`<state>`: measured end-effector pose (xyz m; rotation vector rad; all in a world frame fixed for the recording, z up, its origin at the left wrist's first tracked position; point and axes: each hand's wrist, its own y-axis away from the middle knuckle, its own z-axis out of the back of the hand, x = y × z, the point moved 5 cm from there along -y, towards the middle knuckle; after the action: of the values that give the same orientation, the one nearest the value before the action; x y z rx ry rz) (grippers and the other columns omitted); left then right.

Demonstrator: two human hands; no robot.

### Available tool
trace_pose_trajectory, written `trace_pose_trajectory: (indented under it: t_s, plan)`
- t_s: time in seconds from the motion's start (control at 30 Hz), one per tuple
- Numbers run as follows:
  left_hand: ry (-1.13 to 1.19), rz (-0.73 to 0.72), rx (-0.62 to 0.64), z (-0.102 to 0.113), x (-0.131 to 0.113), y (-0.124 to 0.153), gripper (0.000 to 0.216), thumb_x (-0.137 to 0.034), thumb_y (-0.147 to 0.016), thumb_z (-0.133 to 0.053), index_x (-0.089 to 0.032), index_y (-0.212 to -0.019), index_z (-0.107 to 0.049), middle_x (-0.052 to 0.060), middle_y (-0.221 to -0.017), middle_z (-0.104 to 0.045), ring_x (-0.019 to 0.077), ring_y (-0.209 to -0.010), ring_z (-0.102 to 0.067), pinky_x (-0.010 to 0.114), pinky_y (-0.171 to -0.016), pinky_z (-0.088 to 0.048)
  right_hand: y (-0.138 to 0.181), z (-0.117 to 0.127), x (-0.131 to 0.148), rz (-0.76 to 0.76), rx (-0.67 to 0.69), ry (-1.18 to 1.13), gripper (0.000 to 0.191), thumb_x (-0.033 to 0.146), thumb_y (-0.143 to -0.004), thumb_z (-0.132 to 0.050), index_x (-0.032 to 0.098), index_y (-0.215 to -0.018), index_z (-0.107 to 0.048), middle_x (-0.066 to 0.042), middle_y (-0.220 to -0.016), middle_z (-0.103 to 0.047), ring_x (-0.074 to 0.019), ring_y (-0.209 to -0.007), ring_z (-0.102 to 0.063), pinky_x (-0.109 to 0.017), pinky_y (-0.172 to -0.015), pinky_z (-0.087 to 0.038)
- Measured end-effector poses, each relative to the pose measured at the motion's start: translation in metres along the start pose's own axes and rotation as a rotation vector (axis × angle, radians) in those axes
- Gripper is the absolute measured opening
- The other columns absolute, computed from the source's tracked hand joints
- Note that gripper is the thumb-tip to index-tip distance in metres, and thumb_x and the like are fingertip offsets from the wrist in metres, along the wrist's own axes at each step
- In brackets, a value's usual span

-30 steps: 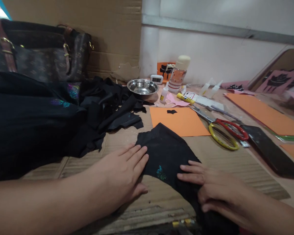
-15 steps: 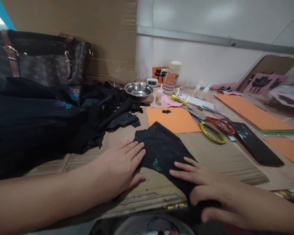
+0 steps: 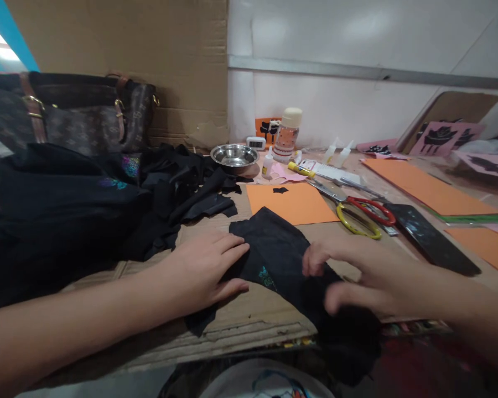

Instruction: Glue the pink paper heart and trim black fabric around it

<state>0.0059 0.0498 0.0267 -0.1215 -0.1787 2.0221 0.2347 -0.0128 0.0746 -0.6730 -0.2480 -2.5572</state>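
Note:
A piece of black fabric [image 3: 269,240] with a small teal glitter print lies on the cardboard, and its lower right part hangs over the front edge. My left hand [image 3: 211,265] rests on the fabric's left side, palm down and fingers stretched out. Over the right side is my right hand [image 3: 357,271], slightly blurred, with curled fingers and the thumb held apart; nothing shows between them. Beyond the fabric lies an orange paper sheet [image 3: 302,207] bearing a small black cutout [image 3: 280,190]. Scissors [image 3: 357,213] with red and yellow handles lie to its right.
Black fabric pieces [image 3: 78,215] are heaped at the left before a brown handbag [image 3: 87,124]. Behind the orange sheet stand a metal bowl [image 3: 234,156], a glue bottle [image 3: 268,164] and a drinking bottle [image 3: 288,135]. A dark phone-like slab [image 3: 431,237] lies right of the scissors.
My right hand has lifted from lying spread on the fabric, its fingers now curled. More fabric hangs over the front edge. My left hand stays in nearly the same place.

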Motion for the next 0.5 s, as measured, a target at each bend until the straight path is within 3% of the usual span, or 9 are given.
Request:
trace_pose_trajectory:
  t_s: [0.07,0.17,0.27,0.33,0.5]
  plan:
    - [0.007,-0.006,-0.004,-0.001,0.001,0.000,0.052,-0.049,-0.096,-0.066,-0.010,-0.130,-0.070,0.018,-0.133,-0.071,0.0351,-0.119,-0.068,0.048,-0.102,-0.058,0.004,-0.005,0.004,0.006,0.187,0.029,0.045,0.056,-0.074,-0.089,0.028,-0.104,-0.070,-0.002,-0.105,-0.072,-0.0245,-0.091,-0.068,-0.029,-0.068,-0.051]
    - [-0.007,-0.016,-0.031,-0.003,0.001,0.000,0.045,-0.044,-0.096,-0.066,-0.010,-0.125,-0.072,0.018,-0.130,-0.072,0.0351,-0.117,-0.069,0.048,-0.101,-0.058,0.015,-0.022,-0.005,-0.017,0.333,0.046,0.042,0.049,-0.075,-0.091,0.028,-0.105,-0.069,-0.001,-0.107,-0.068,-0.0242,-0.091,-0.064,-0.030,-0.069,-0.046]
    - [-0.026,-0.028,-0.068,-0.004,-0.001,0.000,0.044,-0.042,-0.096,-0.064,-0.008,-0.123,-0.073,0.019,-0.128,-0.072,0.0360,-0.116,-0.069,0.049,-0.101,-0.058,0.019,-0.041,-0.019,-0.001,0.361,-0.025,0.020,0.044,-0.095,-0.073,0.027,-0.104,-0.067,-0.002,-0.107,-0.064,-0.0228,-0.097,-0.061,-0.031,-0.077,-0.045]
    - [-0.032,-0.035,-0.079,-0.006,-0.001,0.001,0.045,-0.041,-0.097,-0.063,-0.007,-0.126,-0.072,0.019,-0.129,-0.072,0.0363,-0.117,-0.068,0.050,-0.101,-0.058,0.020,-0.050,-0.025,0.023,0.362,-0.064,0.016,0.040,-0.104,-0.060,0.026,-0.101,-0.066,-0.002,-0.105,-0.063,-0.0218,-0.099,-0.059,-0.032,-0.081,-0.044]
    - [-0.035,-0.044,-0.093,-0.006,-0.001,0.002,0.046,-0.040,-0.097,-0.064,-0.006,-0.127,-0.071,0.020,-0.130,-0.071,0.0355,-0.116,-0.069,0.049,-0.101,-0.058,0.021,-0.057,-0.029,0.040,0.248,-0.047,0.017,0.029,-0.107,-0.053,0.024,-0.091,-0.058,-0.003,-0.098,-0.062,-0.0209,-0.091,-0.055,-0.033,-0.079,-0.043]
